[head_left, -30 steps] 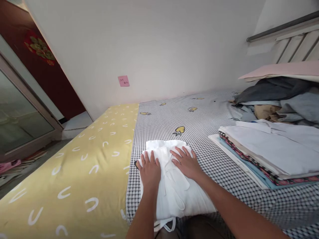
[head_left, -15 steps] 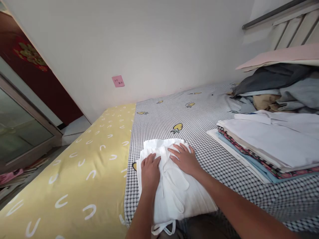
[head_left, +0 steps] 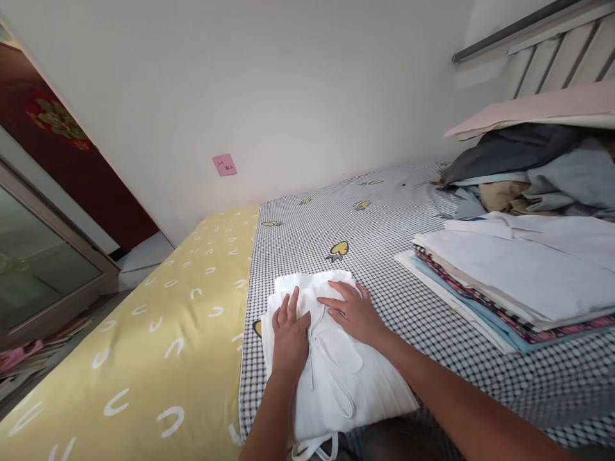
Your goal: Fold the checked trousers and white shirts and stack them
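Observation:
A folded white garment [head_left: 355,390] with a gathered top and thin white drawstrings lies on the checked bedsheet in front of me. My left hand [head_left: 290,336] rests on its upper left part, fingers spread. On the upper right part lies my right hand [head_left: 353,310], palm down with its fingers apart. Both hands touch the cloth from above, and neither grips it. One looped white strap [head_left: 317,446] hangs at the near edge of the garment.
To the right sits a stack of folded clothes [head_left: 538,269], a white shirt on top. Behind it is a heap of grey and brown clothes [head_left: 528,160]. A yellow sheet [head_left: 192,333] covers the left side; a white wall [head_left: 312,96] stands behind the bed.
My left fingers have lifted and spread a little more. The fingers of my right hand have shifted slightly on the garment. The whole view has tilted a little.

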A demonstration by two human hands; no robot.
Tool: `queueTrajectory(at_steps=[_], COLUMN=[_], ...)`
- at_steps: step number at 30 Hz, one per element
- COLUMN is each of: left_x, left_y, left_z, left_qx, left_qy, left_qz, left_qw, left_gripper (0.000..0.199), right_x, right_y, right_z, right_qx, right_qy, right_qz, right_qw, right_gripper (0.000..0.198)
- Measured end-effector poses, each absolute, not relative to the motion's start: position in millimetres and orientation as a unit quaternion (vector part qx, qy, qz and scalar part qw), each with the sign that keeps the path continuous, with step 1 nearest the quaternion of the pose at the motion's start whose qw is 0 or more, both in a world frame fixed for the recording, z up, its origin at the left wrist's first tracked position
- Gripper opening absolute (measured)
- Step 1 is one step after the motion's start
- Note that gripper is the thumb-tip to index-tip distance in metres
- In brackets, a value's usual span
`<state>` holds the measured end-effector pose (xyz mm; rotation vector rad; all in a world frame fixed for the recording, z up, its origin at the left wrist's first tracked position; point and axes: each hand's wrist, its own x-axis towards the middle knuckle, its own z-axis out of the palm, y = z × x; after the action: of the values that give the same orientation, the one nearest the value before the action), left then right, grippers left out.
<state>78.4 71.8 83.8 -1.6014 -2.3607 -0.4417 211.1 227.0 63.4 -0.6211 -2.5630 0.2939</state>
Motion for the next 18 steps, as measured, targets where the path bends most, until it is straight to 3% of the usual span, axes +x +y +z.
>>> queueTrajectory(at_steps=[8, 15, 18], left_x=[74.8, 78.1, 77.5], left_y=[73.5, 73.4, 72.2], left_z=[81.6, 75.6, 73.4], left_qx=[-0.573, -0.487, -0.473], left_qy=[-0.800, -0.834, -0.822], left_qz=[-0.170, -0.213, -0.238], left_qw=[0.057, 0.149, 0.210], left_gripper=[0.046, 0.034, 0.043], right_x=[207.9, 203.5, 203.4], right_y=[229.5, 228.7, 228.7], right_z=[57.9, 59.2, 59.7], right_qx=[-0.234, -0.278, -0.280], right_qy=[-0.941, -0.938, -0.938], right_qz=[0.102, 0.078, 0.083], right_qw=[0.223, 0.191, 0.187], right_gripper=[0.041, 0.045, 0.045])
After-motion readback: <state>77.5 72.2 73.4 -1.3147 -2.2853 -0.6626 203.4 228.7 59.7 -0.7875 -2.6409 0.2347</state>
